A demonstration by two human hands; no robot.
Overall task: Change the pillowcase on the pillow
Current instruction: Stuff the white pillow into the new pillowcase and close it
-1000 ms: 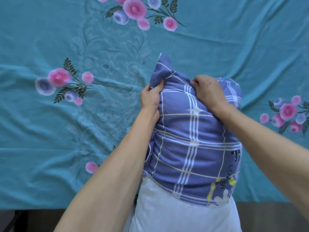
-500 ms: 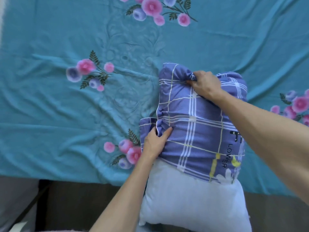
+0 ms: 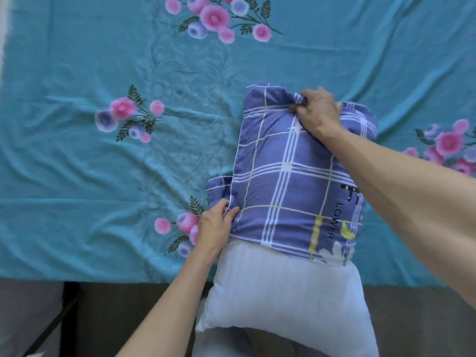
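A white pillow (image 3: 283, 287) lies across the near edge of the bed, its far half inside a purple plaid pillowcase (image 3: 286, 176) printed with dark lettering. The pillow's near half is bare and hangs over the bed edge. My left hand (image 3: 215, 228) pinches the pillowcase's open hem at its lower left corner. At the far end, my right hand (image 3: 318, 112) is closed on bunched cloth at the top of the pillowcase. A small flap of the case sticks out to the left just above my left hand.
A teal bedsheet (image 3: 103, 181) with pink and blue flower prints covers the bed on all sides of the pillow. The bed's near edge runs across the bottom, with a dark floor (image 3: 116, 310) below it.
My left hand let go of the case's top corner and came down to the open hem at the lower left. The top corner has flattened. My right hand kept its grip at the top.
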